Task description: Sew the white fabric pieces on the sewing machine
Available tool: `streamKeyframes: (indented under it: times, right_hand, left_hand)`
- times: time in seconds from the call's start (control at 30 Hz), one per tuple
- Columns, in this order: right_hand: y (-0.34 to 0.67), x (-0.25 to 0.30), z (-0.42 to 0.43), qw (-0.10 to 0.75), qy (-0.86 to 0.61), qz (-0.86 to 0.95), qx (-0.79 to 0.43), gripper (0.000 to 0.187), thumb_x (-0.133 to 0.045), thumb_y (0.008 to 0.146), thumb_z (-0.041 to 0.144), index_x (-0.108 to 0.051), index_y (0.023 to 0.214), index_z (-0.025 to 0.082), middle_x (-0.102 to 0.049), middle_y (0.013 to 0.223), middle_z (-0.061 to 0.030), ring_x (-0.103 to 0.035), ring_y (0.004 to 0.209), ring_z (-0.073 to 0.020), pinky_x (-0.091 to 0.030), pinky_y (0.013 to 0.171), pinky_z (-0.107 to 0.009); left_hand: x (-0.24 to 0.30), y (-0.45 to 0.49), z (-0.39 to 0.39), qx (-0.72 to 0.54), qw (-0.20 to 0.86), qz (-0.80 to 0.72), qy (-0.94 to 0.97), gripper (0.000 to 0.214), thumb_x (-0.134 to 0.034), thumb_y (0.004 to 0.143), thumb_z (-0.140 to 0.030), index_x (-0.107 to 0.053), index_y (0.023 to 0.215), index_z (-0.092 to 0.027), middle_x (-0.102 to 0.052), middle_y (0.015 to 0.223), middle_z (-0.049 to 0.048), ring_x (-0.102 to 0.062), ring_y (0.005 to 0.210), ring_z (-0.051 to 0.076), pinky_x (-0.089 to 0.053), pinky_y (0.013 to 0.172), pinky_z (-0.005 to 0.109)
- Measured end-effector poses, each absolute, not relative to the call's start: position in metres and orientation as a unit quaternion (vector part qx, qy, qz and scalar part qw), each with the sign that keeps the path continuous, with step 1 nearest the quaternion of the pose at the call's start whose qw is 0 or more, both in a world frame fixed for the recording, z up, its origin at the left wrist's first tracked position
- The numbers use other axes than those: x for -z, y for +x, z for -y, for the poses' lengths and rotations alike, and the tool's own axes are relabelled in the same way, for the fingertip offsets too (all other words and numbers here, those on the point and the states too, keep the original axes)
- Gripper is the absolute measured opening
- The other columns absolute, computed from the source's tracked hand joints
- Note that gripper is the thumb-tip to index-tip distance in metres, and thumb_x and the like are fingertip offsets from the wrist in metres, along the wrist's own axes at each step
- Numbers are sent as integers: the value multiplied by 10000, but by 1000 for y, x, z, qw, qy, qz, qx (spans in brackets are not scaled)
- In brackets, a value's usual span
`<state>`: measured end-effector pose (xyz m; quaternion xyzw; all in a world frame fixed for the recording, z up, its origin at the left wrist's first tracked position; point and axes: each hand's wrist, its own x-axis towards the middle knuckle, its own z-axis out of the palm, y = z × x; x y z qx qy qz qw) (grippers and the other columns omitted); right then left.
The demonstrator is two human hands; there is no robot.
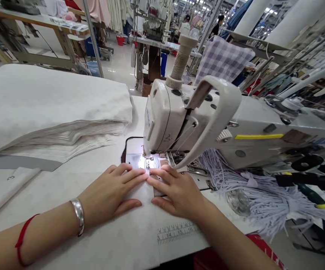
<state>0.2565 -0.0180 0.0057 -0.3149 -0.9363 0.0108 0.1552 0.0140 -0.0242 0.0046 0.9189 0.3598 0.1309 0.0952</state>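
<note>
My left hand [112, 193] lies flat on a white fabric piece [140, 225], fingers stretched toward the needle plate [151, 163] of a white sewing machine [196, 120]. My right hand [176, 191] rests flat beside it, fingertips almost touching the left ones just in front of the presser foot. Both hands press the fabric against the table; neither grips anything. A silver bangle and a red string sit on my left wrist.
A tall stack of white fabric pieces [47, 108] fills the table's left side. A bundle of pale lilac cords [252, 191] lies right of the machine. A printed ruler [178, 232] marks the table's front edge. Other workstations and people stand far behind.
</note>
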Motion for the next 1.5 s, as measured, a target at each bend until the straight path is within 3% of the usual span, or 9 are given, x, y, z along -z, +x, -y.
streamKeyframes:
  times: [0.23,0.53,0.73,0.83,0.9,1.23,1.5]
  right_hand:
    - [255,-4,13,137,-379,914,-33,456,-399,927,561,-541,1278,306,-569,1247,-35,-543,941,-213,-407,750,-328]
    - [252,-8,15,140,-402,903,-53,432,-432,914,565,-577,1231,311,-587,1205,-47,-529,1015,-235,-420,753,-335]
    - [217,-9,19,178,-563,806,-30,266,-566,854,431,-658,934,194,-652,812,-83,-596,827,-248,-453,695,-359]
    - [203,-6,17,169,-597,784,-3,117,-566,832,266,-649,803,189,-642,738,-81,-600,701,-222,-445,613,-329]
    - [199,-3,15,170,-613,772,2,115,-551,816,218,-641,749,196,-640,725,-78,-602,671,-215,-433,581,-317]
    - [197,0,4,186,-679,703,-104,111,-567,758,269,-611,663,228,-602,595,-19,-534,536,-170,-392,560,-299]
    - [195,5,4,224,-678,693,-95,115,-579,749,279,-610,656,220,-553,525,27,-489,501,-127,-318,523,-256]
  left_hand:
    - [-5,16,14,-142,62,-362,919,484,-475,905,-511,-494,1292,-222,-620,1171,60,-499,1020,265,-397,798,362]
    - [-3,14,12,-139,90,-376,912,496,-432,920,-505,-469,1335,-236,-605,1208,72,-476,1089,274,-399,864,384]
    - [-8,10,11,-143,96,-344,923,540,-408,912,-564,-485,1329,-229,-595,1278,60,-493,1074,259,-408,887,387]
    - [-9,9,12,-145,85,-349,922,533,-399,915,-563,-497,1323,-235,-574,1314,55,-492,1077,262,-403,895,397]
    - [-8,9,12,-142,76,-344,925,532,-412,914,-556,-498,1323,-229,-562,1331,51,-485,1085,265,-399,898,399]
    - [-6,7,6,-144,58,-334,930,523,-431,910,-559,-493,1315,-234,-568,1325,40,-491,1078,274,-387,870,385]
    - [-6,6,1,-155,44,-306,938,461,-439,921,-516,-532,1252,-209,-583,1287,45,-457,1142,277,-352,933,395]
